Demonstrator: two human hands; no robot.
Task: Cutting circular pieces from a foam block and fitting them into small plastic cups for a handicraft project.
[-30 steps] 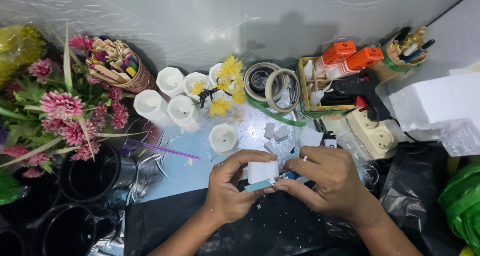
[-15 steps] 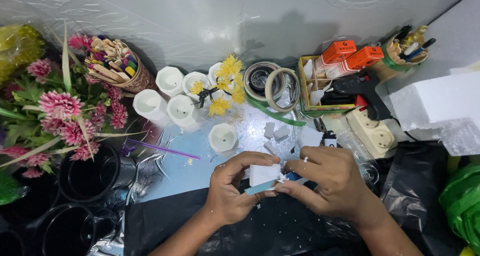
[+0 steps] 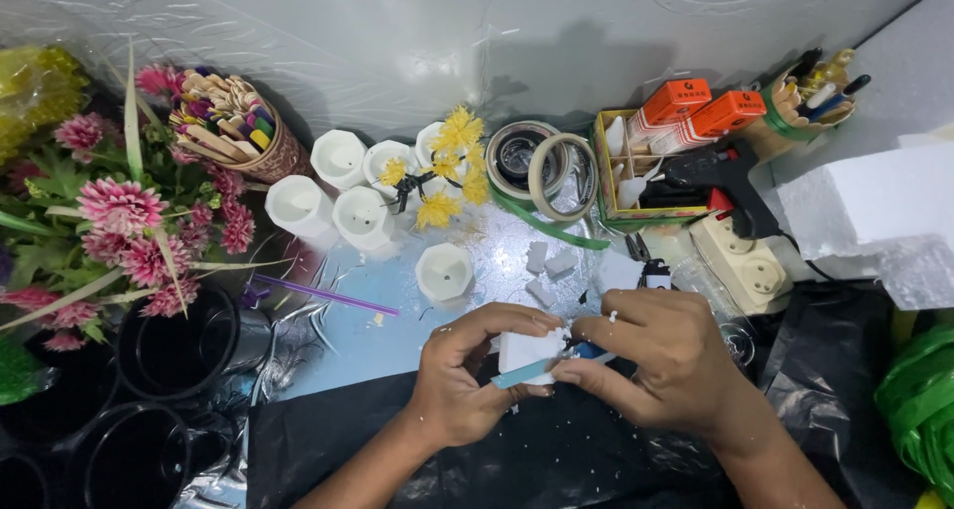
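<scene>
A: Both hands are low in the middle of the frame, pressed together around one small white foam block (image 3: pixel 525 351). The left hand (image 3: pixel 467 380) pinches it from the left side, fingers curled over its top

B: And the right hand (image 3: pixel 664 362) is closed on a light-blue cutter (image 3: pixel 537 368), its blade laid along the block's lower edge, so both hands are clamped, neither free

A: How far along? Three small cut foam pieces (image 3: pixel 549 268) already lie on the counter (image 3: pixel 397 335) just above the hands, and white crumbs dot the black plastic sheet (image 3: pixel 556 459) beneath them

B: So some cutting looks done, and this block looks mid-trim. The big foam slab (image 3: pixel 874 206) at the right edge suggests plenty of stock left

A: The white candle-shaped holders (image 3: pixel 343 196) in the upper middle are mostly bare; only a sprig of yellow flowers (image 3: pixel 442 166) sits among them, and the pink flowers (image 3: pixel 119 221) wait at the left

B: What's hard to read? The blade tip is buried between thumbs and foam, so how deep the cut goes cannot be told

A: The block's far side is covered by fingers, the black pots (image 3: pixel 174 345) are cut off at lower left, and the black glue gun (image 3: pixel 720 176) hides part of the socket strip (image 3: pixel 740 260)
</scene>
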